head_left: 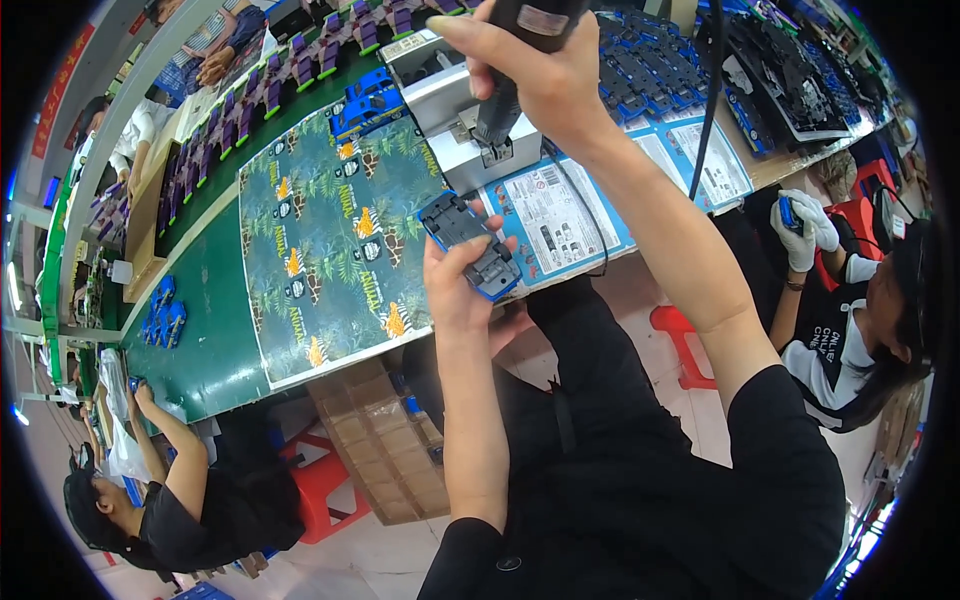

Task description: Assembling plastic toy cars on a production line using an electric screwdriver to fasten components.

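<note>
My left hand point(455, 288) is closed around a toy car point(468, 235), turned so its black underside faces up and its blue body shows along the edges. It is held over the table's near edge. My right hand point(562, 95) grips a black electric screwdriver point(532, 22) upright, fingers wrapped round its body. The screwdriver's lower end is at the front opening of a silver metal box point(440, 85), which looks like a screw feeder; whether the bit touches anything there cannot be made out. Two blue toy cars point(368, 105) stand left of the box.
A patterned sheet point(335, 240) and printed blue-white sheets point(560, 225) cover the green table. Black-and-blue car parts point(650, 70) fill the back right. Purple-and-green pieces point(270, 85) line the conveyor. A black cable point(712, 110) hangs at right. Co-workers sit at both sides; a cardboard box point(385, 450) is below.
</note>
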The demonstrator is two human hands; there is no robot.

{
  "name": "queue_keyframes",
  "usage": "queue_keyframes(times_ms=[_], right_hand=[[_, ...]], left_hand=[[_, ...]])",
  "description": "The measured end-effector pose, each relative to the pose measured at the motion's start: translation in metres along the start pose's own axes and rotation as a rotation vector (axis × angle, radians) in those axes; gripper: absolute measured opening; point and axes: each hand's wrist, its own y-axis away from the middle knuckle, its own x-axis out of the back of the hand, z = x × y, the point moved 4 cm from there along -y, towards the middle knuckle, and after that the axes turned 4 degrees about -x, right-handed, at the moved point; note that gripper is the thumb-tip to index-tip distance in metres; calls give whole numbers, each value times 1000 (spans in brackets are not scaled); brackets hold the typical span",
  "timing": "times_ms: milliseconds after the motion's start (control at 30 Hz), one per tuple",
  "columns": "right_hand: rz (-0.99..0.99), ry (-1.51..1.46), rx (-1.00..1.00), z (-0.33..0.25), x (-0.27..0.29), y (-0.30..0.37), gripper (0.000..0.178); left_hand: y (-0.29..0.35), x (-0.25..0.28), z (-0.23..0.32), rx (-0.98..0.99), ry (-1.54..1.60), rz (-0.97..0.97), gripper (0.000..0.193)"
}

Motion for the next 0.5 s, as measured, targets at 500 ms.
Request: queue_keyframes(times_ms=[500], right_hand=[[-118, -90, -306, 5, -12, 0, 22]], left_hand=[[-4, 1, 1, -9, 50, 55, 62]])
